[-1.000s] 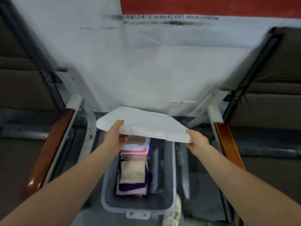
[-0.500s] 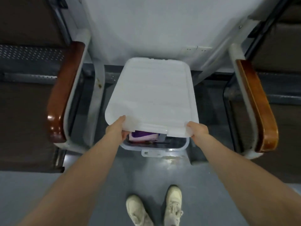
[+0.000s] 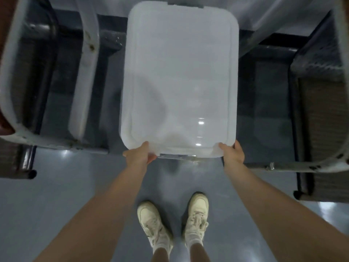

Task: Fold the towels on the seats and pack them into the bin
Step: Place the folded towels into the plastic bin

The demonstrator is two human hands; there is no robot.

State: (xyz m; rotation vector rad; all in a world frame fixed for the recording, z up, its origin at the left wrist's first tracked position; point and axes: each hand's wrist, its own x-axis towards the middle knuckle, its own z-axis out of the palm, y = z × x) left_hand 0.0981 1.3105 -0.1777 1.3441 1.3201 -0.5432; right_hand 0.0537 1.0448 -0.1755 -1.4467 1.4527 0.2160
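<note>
Left fingers: curling under the lid's near left corner, thumb lying on top, so the left hand is gripping it.
Right fingers: wrapping the near right corner, the right hand grasping the same lid.
Lid: stretching away from the fingertips, lying flat and covering the bin completely.
Bin: sitting just beyond the knuckles, only a sliver of its near rim and latch peeking out between the hands.
Towels: hiding under the lid, not showing.
Doing it well: likely pressing both corners down evenly until the rim is seating all round.
Shoes: standing behind the wrists.
</note>
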